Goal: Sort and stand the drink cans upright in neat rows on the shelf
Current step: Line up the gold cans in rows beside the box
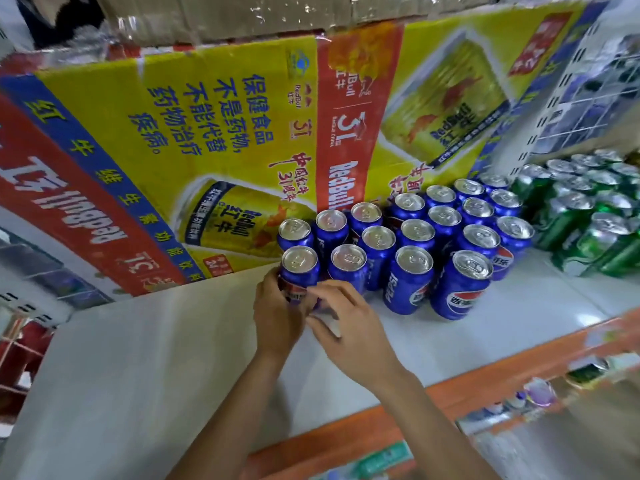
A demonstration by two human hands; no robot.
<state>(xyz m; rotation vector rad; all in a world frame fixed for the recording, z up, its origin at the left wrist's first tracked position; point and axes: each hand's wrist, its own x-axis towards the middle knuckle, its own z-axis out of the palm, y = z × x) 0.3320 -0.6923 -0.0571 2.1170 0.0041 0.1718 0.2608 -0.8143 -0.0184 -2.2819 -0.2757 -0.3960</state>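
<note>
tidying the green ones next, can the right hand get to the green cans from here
Probably yes: the right hand has bare shelf in front of the blue cans leading to the green cans; nothing blocks it.

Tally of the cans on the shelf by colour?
Blue Pepsi cans: 18
Green cans: about 10 (blurred, cut off at the frame edge)
Total: about 28

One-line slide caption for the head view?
Left hand grips the front blue can, right hand on it, beside upright blue cans and green cans on the shelf.
</note>
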